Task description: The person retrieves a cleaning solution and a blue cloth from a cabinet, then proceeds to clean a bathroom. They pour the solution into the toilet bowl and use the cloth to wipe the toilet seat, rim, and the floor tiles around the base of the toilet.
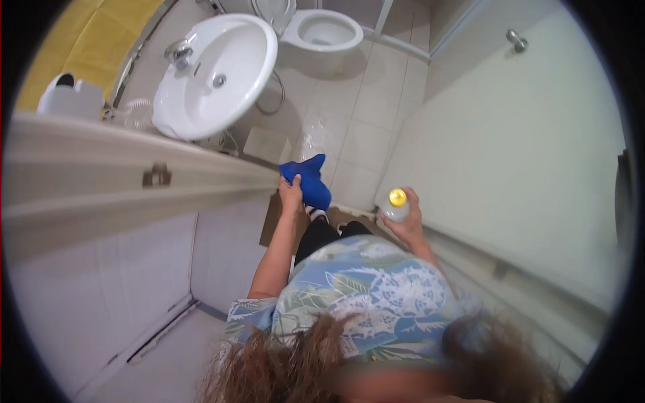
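Right of blue cloth [310, 186], I see yellow-capped translucent bottle [397, 212], long axis roughly upright, right hand [410, 225] curled round it; left hand [291, 195] pinched on cloth.

Leafy blue top [336, 309], blk pants [320, 236]

Top: lt blue w/ green leaf shapes [347, 285], white outlines, big white lace-like motif [406, 292] on R of front. L sleeve [253, 314] short & loose, similar print. Pants blk, partly in view. Shoe [316, 213] dark w/ white, details too small to tell. Hair [295, 359] long, wavy, loose.
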### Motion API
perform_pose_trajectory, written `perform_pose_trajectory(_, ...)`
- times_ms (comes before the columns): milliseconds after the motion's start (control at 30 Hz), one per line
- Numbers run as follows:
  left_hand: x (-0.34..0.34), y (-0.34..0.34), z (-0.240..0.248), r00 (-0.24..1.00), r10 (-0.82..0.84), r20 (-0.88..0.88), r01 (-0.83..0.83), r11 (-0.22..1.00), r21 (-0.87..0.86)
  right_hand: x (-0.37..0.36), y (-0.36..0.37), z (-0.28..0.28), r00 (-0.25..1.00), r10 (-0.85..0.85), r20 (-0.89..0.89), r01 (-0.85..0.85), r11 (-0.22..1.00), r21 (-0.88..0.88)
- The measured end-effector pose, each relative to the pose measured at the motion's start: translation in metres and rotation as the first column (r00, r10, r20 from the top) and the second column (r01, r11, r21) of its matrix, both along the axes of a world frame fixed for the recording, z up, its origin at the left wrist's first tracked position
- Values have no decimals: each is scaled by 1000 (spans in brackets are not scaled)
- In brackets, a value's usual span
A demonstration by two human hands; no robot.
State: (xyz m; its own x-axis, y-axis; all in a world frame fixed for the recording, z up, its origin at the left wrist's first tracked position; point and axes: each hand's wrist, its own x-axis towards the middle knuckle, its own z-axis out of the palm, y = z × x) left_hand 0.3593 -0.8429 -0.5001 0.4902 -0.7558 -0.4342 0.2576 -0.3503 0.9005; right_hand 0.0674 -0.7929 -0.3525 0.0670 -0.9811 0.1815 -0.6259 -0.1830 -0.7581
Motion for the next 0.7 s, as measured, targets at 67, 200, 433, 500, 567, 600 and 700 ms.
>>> perform_pose_trajectory(67, -2, -47, -19, 998, -12, -54, 10, 999, -32, 7, -28, 0, 997, -71, -8, 72, 997, 19)
perform_pose_trajectory(200, 18, -106, -89, 954, -207, 218, 97, 897, 431, 27, -79, -10, 994, -110, -3, 110, 992, 56)
perform_pose_trajectory(433, 73, -147, -252, 713, -622, 325, 178, 608, 773, 68, -174, -144, 998, -30, 62, 21, 989, 147)
perform_pose_trajectory(500, 69, -175, -284, 645, -720, 255, 186, 471, 862, 72, -193, -206, 985, -16, 173, -12, 986, 165)
perform_pose_trajectory(567, 88, -186, -336, 483, -840, 247, 147, 356, 923, 79, -210, -251, 979, 45, 197, -70, 990, 123)
perform_pose_trajectory(600, 94, -189, -360, 404, -886, 228, 121, 299, 946, 80, -216, -269, 976, 83, 203, -106, 989, 101)
perform_pose_trajectory(700, 119, -209, -408, 399, -884, 246, 157, 330, 931, 74, -220, -304, 963, 88, 253, -129, 980, 149)
